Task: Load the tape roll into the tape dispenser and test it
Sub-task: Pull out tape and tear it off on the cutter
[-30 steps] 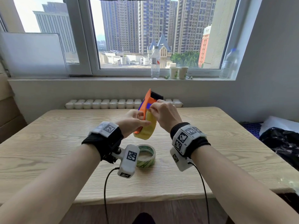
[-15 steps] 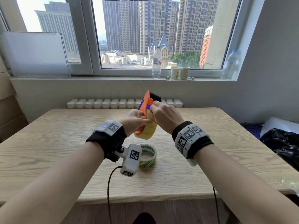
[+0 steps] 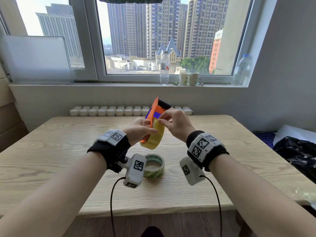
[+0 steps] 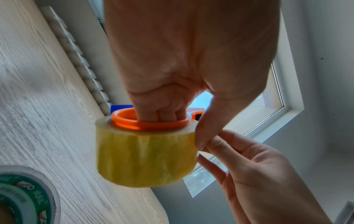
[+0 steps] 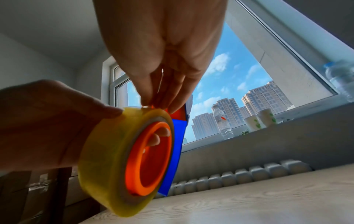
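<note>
My left hand holds the orange tape dispenser above the table, tilted up and away from me. A yellow tape roll sits on the dispenser's orange hub. The left fingers curl inside the hub and the thumb presses on the roll's outer face. My right hand pinches at the roll's top edge with its fingertips, beside the blue side panel. Whether a loose tape end is lifted I cannot tell. The dispenser's black front end points toward the window.
A second tape roll, green-printed, lies flat on the wooden table under my left wrist. The sill holds a water bottle, two paper cups and another bottle. A black bag lies at the right.
The right hand's fingers have shifted on the roll's top edge and its wrist has turned. The left hand and the dispenser have stayed almost in place.
</note>
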